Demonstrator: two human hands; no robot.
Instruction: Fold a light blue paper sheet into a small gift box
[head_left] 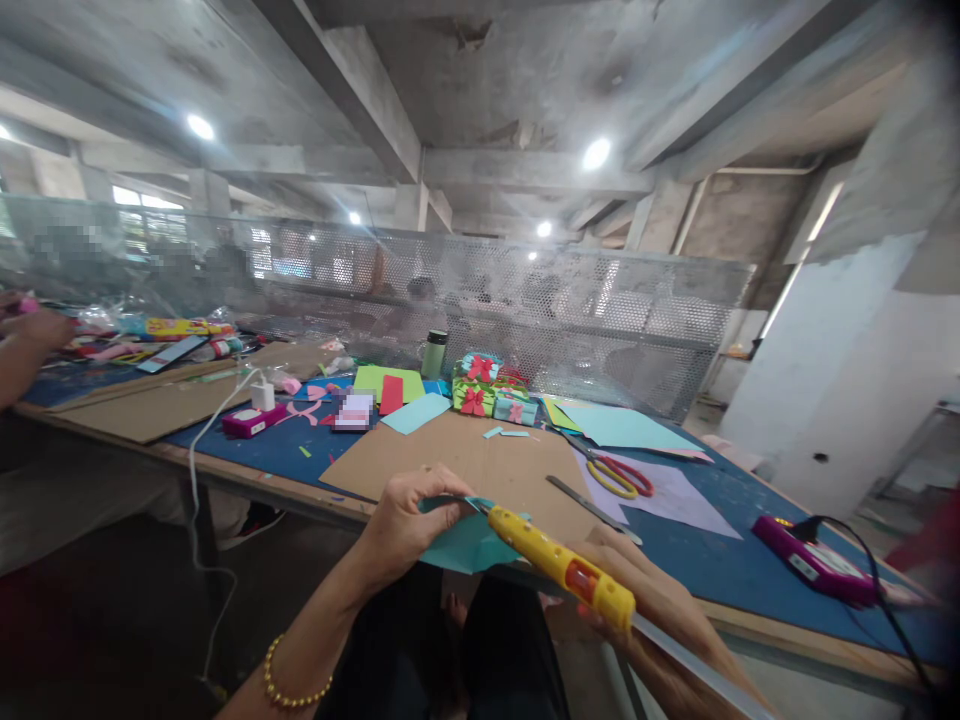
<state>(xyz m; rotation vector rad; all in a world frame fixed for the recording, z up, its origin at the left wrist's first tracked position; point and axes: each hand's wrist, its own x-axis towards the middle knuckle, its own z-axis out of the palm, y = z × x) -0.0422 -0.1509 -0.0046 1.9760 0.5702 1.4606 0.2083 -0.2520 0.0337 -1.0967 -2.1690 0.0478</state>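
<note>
One yellow hot-glue gun (pixel 551 560), wrapped in right fingers (pixel 619 555), nozzle best aimed steadily along turquoise paper (pixel 469 548) pinched by left fingers (pixel 437 482).

Ceiling lamps (pixel 596 153) flare beyond the far edge of the bench (pixel 720 570), deep shadow lies below its near left edge, wide-angle stretch at the sides

Glue gun (pixel 536 547) yel.; held paper (pixel 469 550) turq.; tabletop (pixel 686 560) blue; scissor handles (pixel 600 465) red/yel.; bracelet (pixel 277 692) gold.
</note>
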